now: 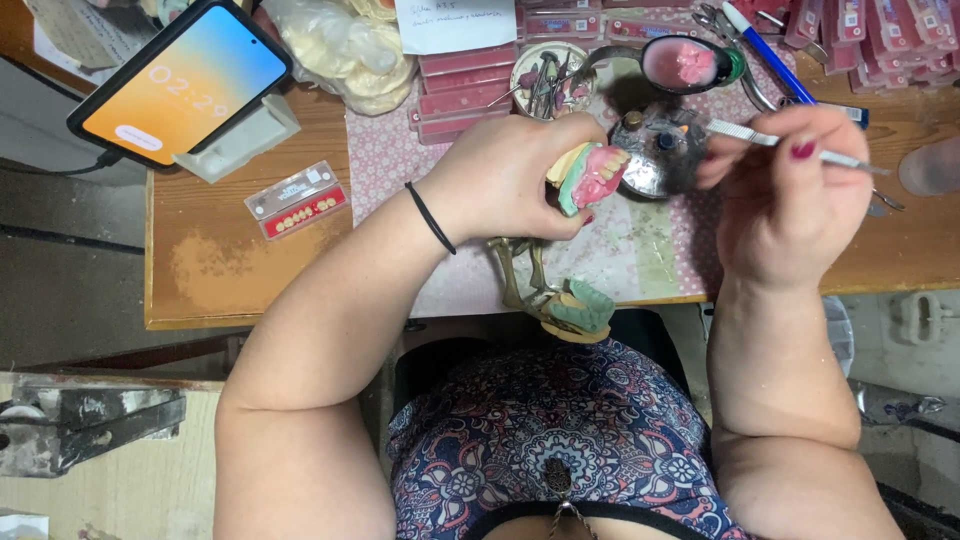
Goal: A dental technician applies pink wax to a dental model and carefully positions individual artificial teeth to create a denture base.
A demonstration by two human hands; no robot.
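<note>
Head view: left hand [510, 180] is closed around a denture model [590, 172], pink gum and teeth showing past the fingers [560, 135], held above the desk [230, 260]. Right hand [790, 190] pinches a thin metal tool [770, 142], its tip just right of the model. A round metal burner [660, 150] sits just beyond. A phone [180, 80] stands far left.

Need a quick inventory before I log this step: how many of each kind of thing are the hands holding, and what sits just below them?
Denture wax model with pink gums, in left hand: 1
Metal instrument, in right hand: 1
Green dental cast on the table edge: 1
Total: 3
</note>
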